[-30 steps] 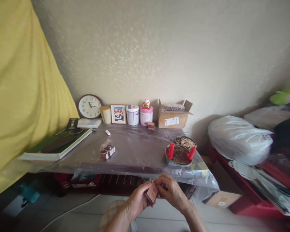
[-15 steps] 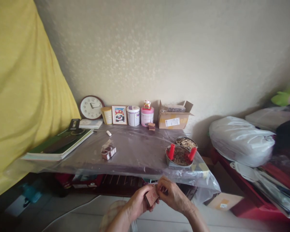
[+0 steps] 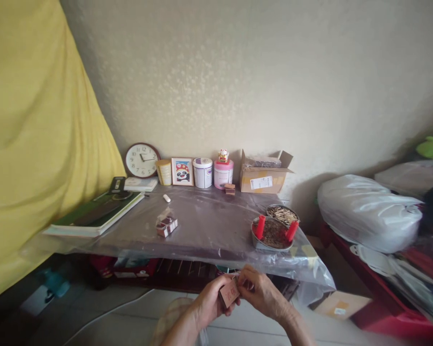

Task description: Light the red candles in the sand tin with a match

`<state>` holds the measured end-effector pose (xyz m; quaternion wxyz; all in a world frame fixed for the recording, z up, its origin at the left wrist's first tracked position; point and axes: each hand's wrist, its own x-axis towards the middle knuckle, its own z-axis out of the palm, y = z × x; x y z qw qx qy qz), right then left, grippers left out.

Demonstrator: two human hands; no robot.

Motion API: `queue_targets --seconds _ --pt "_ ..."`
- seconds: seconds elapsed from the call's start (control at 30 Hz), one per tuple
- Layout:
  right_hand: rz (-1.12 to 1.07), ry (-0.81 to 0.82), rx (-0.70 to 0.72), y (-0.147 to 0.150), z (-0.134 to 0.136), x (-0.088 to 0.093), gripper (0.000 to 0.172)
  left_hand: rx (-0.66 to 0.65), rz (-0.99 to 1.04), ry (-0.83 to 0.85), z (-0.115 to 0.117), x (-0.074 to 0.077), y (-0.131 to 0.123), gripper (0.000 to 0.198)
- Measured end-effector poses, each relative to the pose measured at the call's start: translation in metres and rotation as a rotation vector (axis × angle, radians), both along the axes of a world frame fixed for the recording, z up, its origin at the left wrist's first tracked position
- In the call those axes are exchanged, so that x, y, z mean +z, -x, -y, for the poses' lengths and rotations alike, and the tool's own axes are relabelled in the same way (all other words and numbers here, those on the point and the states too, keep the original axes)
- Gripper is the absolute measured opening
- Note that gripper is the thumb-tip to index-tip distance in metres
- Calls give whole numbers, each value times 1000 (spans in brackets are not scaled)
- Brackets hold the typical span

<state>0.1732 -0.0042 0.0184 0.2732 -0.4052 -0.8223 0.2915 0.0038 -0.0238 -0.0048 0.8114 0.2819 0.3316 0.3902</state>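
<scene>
"What do our hands have, going left to right?"

"At the bottom centre, our left hand (image 3: 211, 303) grips a small brown box (image 3: 229, 293) with red lettering on its face. Our right hand (image 3: 261, 294) is curled at the box's right end. Its fingertips are partly hidden, so we can't tell whether they pinch the box or something smaller."

"So which step are we on?"

"Fine finger work at that end, we'd judge. The next move calls for a steady left hold and light right fingertips."

"And what's around us?"

"At left, a green book (image 3: 97, 211) lies by the yellow curtain (image 3: 57, 120). Nearer the middle, a clear-wrapped pack (image 3: 166, 226) sits on the plastic-covered table (image 3: 205, 211). Right of centre are a tray of small sticks (image 3: 282, 214) and, just in front, a tub (image 3: 273, 234) with two red posts; a white bag (image 3: 368, 211) bulges at far right."

"Anything in our way?"

"Beyond our hands, the table's front edge and its hanging plastic; that upright-studded tub could be knocked if we reached right."
</scene>
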Motion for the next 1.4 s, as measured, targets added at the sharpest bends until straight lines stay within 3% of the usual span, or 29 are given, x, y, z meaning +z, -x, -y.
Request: queue_targets --seconds 0.23,0.53,0.8,1.2,1.4 --pt "34 22 27 0 0 3 17 30 -22 -31 -1 -3 -2 37" --pt "72 29 -50 -4 -3 -1 11 125 -17 -78 -2 -4 -1 35" --pt "-125 -14 -131 -5 -6 10 15 192 81 -131 -3 -4 4 37" --pt "-142 -190 1 5 -1 8 15 316 -38 -267 -7 -13 -1 28" --pt "-223 -50 -7 9 3 6 11 307 -85 -319 -7 -14 0 22"
